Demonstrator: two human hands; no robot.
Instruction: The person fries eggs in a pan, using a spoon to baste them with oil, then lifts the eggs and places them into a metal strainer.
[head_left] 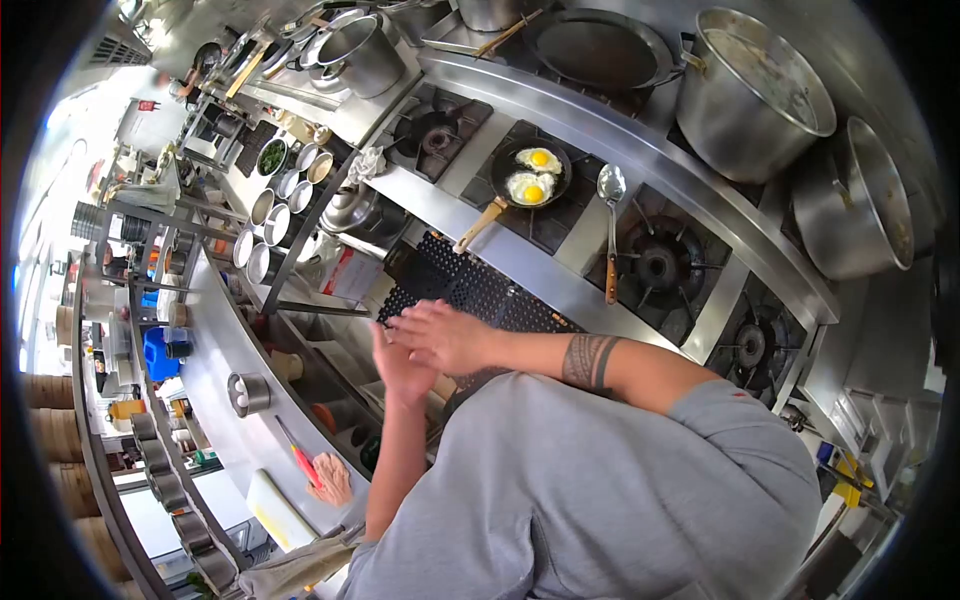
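My right hand [452,338], on the tattooed forearm, lies across my left hand [402,372]. The palms meet above the gap between the stove and the counter. Fingers on both hands look stretched out, and nothing shows in either; part of the left palm is hidden. Nearest on the stove is a frying pan [514,203] with a wooden handle, holding two eggs [530,189] with whole yellow yolks. To its right a metal spoon [612,190] with a wooden handle lies between the burners, apart from my hands.
Large steel pots [745,130] and a flat dark pan [600,48] stand behind the burners. On the counter are a steel container [248,393], a red-handled tool [302,462], a crumpled cloth [330,480] and a cutting board [278,510]. A perforated black mat [455,290] covers the floor.
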